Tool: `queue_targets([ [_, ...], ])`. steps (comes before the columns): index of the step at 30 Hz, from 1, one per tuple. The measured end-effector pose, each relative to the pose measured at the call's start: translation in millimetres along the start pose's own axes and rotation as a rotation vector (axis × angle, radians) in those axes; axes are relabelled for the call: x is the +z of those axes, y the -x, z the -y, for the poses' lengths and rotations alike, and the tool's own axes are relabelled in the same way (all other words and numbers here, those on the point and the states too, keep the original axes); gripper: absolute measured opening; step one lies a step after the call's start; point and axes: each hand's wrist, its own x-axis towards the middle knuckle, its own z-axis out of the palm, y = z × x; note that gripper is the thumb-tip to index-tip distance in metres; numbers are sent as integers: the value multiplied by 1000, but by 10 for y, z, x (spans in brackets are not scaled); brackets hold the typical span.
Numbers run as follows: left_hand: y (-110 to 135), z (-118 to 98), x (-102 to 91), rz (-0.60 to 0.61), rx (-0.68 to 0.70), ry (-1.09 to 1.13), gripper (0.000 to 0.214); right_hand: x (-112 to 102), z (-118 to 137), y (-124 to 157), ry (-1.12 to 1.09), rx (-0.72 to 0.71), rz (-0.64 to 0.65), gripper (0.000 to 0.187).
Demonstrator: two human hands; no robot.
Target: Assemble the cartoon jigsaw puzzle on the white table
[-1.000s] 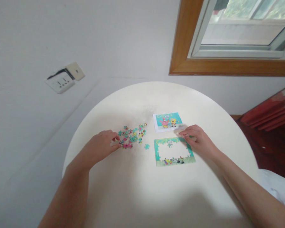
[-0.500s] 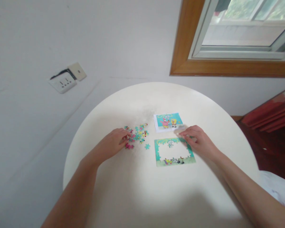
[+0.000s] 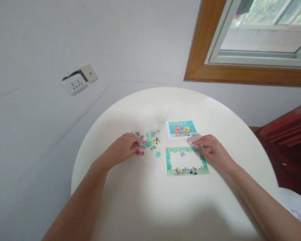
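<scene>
A loose heap of small jigsaw puzzle pieces (image 3: pixel 150 142), turquoise, pink and yellow, lies on the white table. My left hand (image 3: pixel 126 147) is at the heap's left edge, fingers curled toward the thumb; whatever is between the fingertips is too small to make out. To the right lies a partly assembled jigsaw puzzle (image 3: pixel 168 164), its border joined around a white middle, with a small figure at the top. My right hand (image 3: pixel 208 147) rests by its upper right corner, fingers loosely stretched and thumb apart. Behind the puzzle is a printed cartoon picture (image 3: pixel 182 129).
One turquoise puzzle piece (image 3: pixel 158 154) lies apart, between heap and puzzle. The round white table (image 3: pixel 145 201) stands close to a wall with a socket (image 3: pixel 75 83). A wood-framed window (image 3: pixel 240 73) is at upper right, and red cloth (image 3: pixel 288 122) hangs at the right.
The whole view has shifted slightly, so the table things appear a little further right. My left hand stays at the heap and my right hand beside the puzzle, with little visible movement.
</scene>
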Motion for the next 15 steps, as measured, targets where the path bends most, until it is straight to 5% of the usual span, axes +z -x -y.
queue_targets([
  [15, -45, -52, -3, -4, -18, -51, 13, -10, 7, 6, -1, 14, 11, 21],
])
